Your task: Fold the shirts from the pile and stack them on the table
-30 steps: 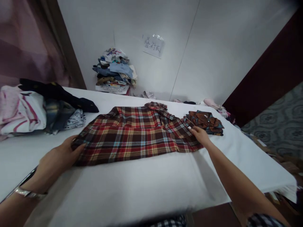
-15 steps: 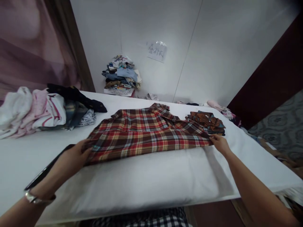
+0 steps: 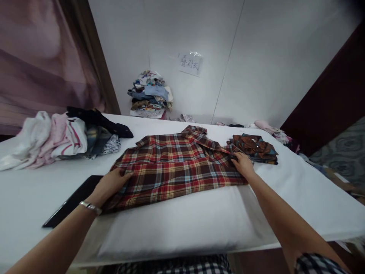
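A red, brown and yellow plaid shirt [image 3: 171,167] lies spread over the table's front part, its collar pointing towards the wall. On its left side, my left hand [image 3: 114,183] is closed on the cloth, thumb on top, with some fingertips hidden. My right hand [image 3: 242,164] pinches the right side, near the shirt's front opening. Under the near hem shows a flat white pad or fold of cloth [image 3: 176,224]. Just behind my right hand lies a folded brown and teal patterned shirt [image 3: 256,148].
A black flat object [image 3: 72,201] lies under my left forearm. Piled clothes [image 3: 71,139] stand at the table's left, and a taller clothes stack [image 3: 151,93] is by the wall. More garments [image 3: 270,131] lie at the back right. A paper sign [image 3: 190,64] hangs above the white table [image 3: 302,194].
Both my hands have moved inward along the plaid shirt, the left one rightward and the right one leftward. Its front edge now lies lower and flatter on the table. The view has shifted slightly.
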The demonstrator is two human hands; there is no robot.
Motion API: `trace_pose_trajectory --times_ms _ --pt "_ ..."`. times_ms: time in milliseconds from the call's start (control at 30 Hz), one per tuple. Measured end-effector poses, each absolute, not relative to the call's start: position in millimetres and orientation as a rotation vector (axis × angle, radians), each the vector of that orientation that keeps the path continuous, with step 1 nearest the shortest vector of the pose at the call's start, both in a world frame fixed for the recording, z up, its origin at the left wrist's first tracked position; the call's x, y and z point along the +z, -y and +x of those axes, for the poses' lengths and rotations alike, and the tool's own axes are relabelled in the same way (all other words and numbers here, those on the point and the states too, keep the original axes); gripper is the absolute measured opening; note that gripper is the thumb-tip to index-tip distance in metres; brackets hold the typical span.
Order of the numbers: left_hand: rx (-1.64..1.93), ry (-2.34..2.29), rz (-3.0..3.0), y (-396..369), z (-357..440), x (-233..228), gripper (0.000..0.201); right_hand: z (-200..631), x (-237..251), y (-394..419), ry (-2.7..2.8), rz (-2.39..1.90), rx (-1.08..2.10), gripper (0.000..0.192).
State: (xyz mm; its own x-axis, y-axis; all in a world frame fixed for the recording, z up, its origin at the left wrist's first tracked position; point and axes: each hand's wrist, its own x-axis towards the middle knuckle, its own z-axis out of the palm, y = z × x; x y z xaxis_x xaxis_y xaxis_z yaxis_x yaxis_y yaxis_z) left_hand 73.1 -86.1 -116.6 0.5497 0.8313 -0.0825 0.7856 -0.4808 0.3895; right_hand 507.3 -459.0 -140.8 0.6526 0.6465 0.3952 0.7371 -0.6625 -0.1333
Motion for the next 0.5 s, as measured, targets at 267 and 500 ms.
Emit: trace_pose_trajectory --times_ms 267,500 --pt "0.221 -1.557 2.516 105 65 -94 0.043 525 -141 415 0.942 -2.742 -0.314 0.034" --pt "0.148 -1.514 2.595 102 69 -103 0.042 499 -144 420 1.126 -2.483 -0.473 0.040"
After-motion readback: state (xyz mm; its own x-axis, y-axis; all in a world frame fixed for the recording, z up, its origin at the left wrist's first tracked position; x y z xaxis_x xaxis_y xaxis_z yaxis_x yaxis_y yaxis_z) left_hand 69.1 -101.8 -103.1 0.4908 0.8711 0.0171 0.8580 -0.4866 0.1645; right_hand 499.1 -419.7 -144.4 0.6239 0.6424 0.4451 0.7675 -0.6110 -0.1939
